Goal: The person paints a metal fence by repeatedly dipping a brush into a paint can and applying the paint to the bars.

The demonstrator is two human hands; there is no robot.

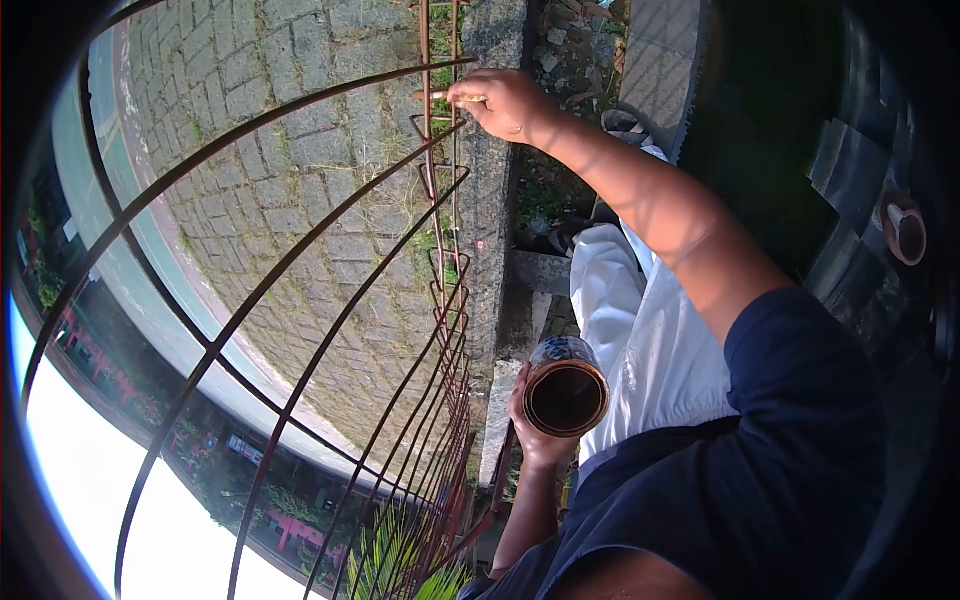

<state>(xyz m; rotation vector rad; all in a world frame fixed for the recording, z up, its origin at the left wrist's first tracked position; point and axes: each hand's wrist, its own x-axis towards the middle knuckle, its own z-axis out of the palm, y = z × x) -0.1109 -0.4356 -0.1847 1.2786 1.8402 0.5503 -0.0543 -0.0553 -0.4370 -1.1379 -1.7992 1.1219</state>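
Note:
My right hand reaches out at the top centre, its fingers closed on a thin brush. The brush's tip is beside a rusty-brown rail of the metal fence; whether it touches is too small to tell. Lower down, my left hand is wrapped around an open can with a blue and white label. The can's mouth faces the camera and shows a dark brown inside and a stained rim. It is held near my white trousers.
Curved fence bars cross the left side, over block paving. A low concrete ledge runs under the fence. Leaves and debris lie beside it. A round pot-like object is at the far right; green palm leaves are at the bottom.

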